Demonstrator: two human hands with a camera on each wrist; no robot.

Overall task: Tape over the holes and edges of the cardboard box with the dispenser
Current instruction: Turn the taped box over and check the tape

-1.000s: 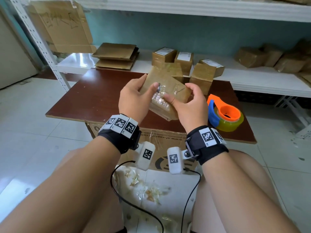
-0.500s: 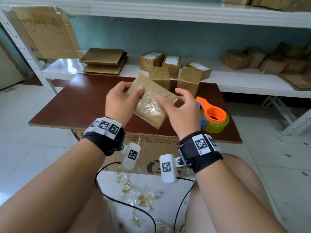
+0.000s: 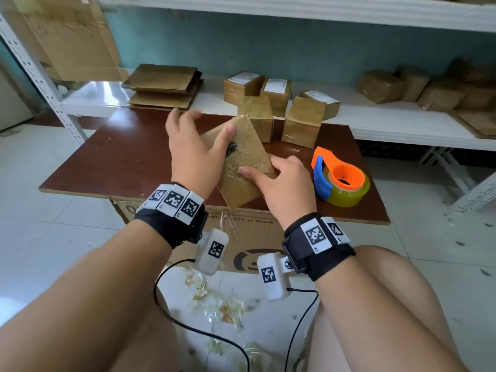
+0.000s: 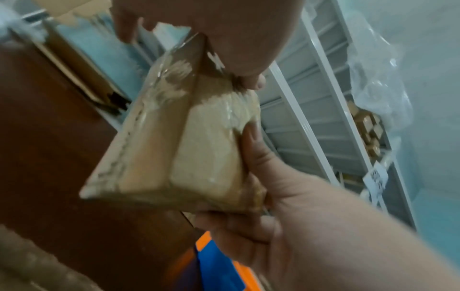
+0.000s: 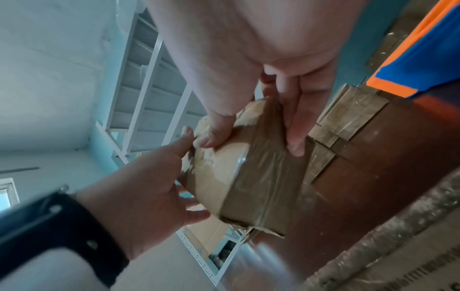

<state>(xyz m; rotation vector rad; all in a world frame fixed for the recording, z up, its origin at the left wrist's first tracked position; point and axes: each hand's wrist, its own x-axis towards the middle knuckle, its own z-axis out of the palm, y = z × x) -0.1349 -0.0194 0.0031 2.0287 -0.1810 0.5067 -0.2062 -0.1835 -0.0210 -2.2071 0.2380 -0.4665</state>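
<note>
A small cardboard box [image 3: 248,154], wrapped in shiny clear tape, is held tilted on one corner above the brown table [image 3: 120,162]. My left hand [image 3: 198,149] grips its upper left side, with the thumb on the top face beside a dark spot. My right hand [image 3: 280,182] holds the lower right edge, thumb on top and fingers underneath. The right wrist view shows those right fingers [image 5: 293,128] pressed on a taped face of the box [image 5: 251,177]. In the left wrist view the box [image 4: 179,149] sits between both hands. The orange and blue tape dispenser [image 3: 341,181] lies on the table to the right, untouched.
Two taped boxes [image 3: 303,122] stand at the table's far edge. A white shelf [image 3: 389,122] behind holds more boxes and flat cardboard [image 3: 163,84]. A large carton [image 3: 249,237] sits under the table, and tape scraps [image 3: 228,310] litter the floor between my knees.
The box has been turned in my hands onto a corner. My left hand has moved up over its top, and my right hand has slid to its lower right edge.
</note>
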